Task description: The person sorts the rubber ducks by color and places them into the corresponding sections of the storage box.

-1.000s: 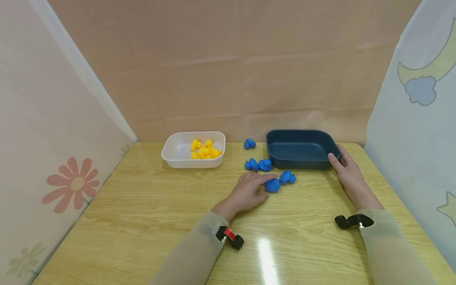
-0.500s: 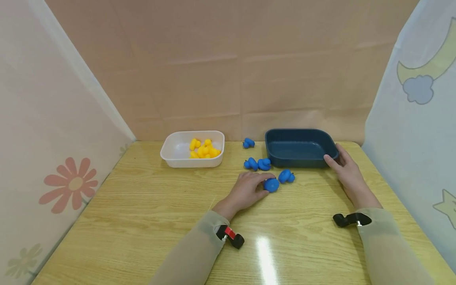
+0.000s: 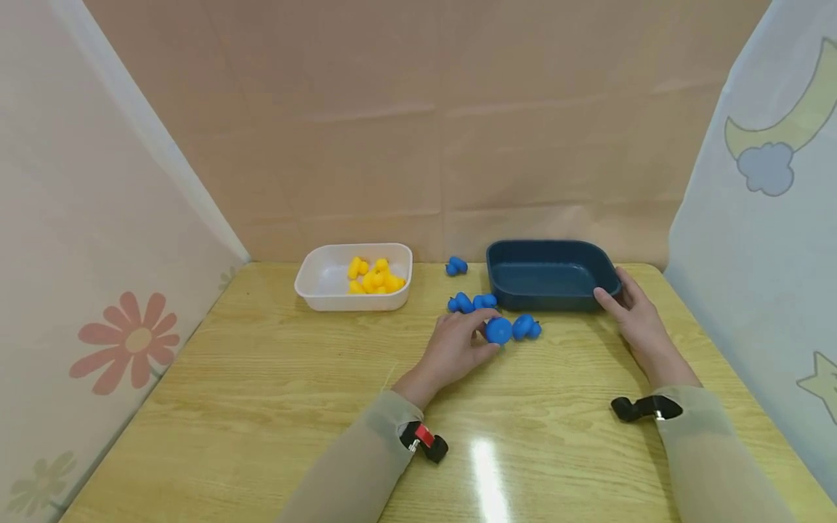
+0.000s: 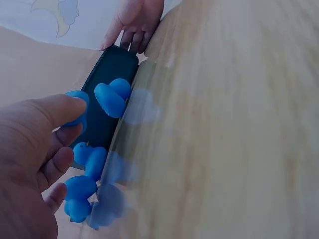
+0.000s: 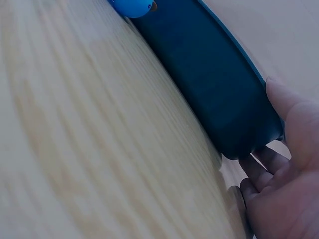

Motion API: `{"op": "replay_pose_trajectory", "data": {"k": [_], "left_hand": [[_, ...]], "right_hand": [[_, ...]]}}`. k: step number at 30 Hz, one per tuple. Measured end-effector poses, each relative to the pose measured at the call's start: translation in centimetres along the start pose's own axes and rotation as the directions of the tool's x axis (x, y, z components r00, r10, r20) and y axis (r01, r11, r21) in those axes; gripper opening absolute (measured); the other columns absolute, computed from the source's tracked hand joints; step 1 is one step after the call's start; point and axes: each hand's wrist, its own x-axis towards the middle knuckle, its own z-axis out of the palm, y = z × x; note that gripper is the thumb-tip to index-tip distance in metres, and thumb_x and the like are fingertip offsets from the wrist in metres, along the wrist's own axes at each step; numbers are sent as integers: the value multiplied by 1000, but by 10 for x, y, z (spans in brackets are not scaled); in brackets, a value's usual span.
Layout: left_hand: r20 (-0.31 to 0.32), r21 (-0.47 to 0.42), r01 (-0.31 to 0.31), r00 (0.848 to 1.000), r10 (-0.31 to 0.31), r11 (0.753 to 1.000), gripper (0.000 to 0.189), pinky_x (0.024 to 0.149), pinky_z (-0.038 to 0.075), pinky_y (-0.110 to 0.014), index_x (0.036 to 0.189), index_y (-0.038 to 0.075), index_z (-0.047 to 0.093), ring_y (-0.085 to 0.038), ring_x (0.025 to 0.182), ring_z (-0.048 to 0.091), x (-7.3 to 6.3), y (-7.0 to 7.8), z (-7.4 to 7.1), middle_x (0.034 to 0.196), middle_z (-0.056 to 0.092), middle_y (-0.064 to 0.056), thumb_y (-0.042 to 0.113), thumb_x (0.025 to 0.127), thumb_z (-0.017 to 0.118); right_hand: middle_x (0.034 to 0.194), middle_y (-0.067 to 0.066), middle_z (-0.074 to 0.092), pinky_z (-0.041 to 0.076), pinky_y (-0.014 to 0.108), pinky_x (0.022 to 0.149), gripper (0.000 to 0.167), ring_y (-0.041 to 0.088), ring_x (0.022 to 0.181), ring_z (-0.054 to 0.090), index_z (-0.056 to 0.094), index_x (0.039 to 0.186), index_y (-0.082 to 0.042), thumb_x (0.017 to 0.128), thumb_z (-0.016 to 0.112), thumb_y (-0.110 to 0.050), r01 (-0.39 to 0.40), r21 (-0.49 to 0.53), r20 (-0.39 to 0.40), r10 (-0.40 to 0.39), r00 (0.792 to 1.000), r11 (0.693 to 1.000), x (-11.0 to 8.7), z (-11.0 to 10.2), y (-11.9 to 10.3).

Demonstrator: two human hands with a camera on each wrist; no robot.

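Observation:
A blue toy duck (image 3: 498, 331) is pinched between the thumb and fingers of my left hand (image 3: 453, 354), its round base turned toward the head camera. Just right of it lies another blue toy duck (image 3: 523, 327). Behind my left hand, two more blue ducks (image 3: 461, 302) sit side by side, partly covered by the fingers. My right hand (image 3: 642, 328) holds the right front corner of a dark blue bin (image 3: 546, 299), thumb at the rim and fingers against the outer wall, as the right wrist view shows.
On the left stands a white bin (image 3: 353, 302) with several yellow toy ducks (image 3: 378, 279) inside. A lone blue duck (image 3: 456, 266) lies between the bins near the back edge. Cloth screens (image 3: 418, 131) enclose the wooden table (image 3: 261, 407) at the back and sides.
My left thumb and fingers have closed on the blue duck, and it has risen slightly off its place and tilted. The right hand stays at the dark bin's corner.

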Motion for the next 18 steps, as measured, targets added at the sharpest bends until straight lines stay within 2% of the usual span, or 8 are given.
{"op": "replay_pose_trajectory", "data": {"k": [6, 13, 18], "left_hand": [[-71, -5, 54, 996, -55, 999, 51, 100, 43, -41, 146, 21, 69, -9, 91, 58, 4, 9, -9, 100, 75, 12, 29, 99, 88], [-141, -21, 92, 985, -94, 995, 49, 95, 42, -42, 142, 18, 72, -16, 87, 60, 17, 13, -21, 97, 78, 2, 28, 97, 89], [-169, 0, 118, 979, -116, 993, 52, 96, 44, -44, 144, 20, 71, -16, 91, 63, 28, 13, -26, 98, 74, 7, 34, 98, 89]], "right_hand": [[183, 13, -6, 7, 48, 136, 97, 37, 168, -1, -5, 178, -23, 112, 61, -52, 1, -12, -1, -1, 1000, 1000, -2, 1, 1], [182, 17, -3, 8, 59, 134, 97, 44, 166, 3, -5, 178, -21, 113, 60, -50, 11, -34, -8, -11, 1000, 999, -4, 3, 4], [181, 19, -3, 9, 64, 132, 96, 48, 165, 4, -5, 178, -21, 113, 60, -50, 6, -39, -9, -7, 1000, 999, -6, 6, 6]]}}
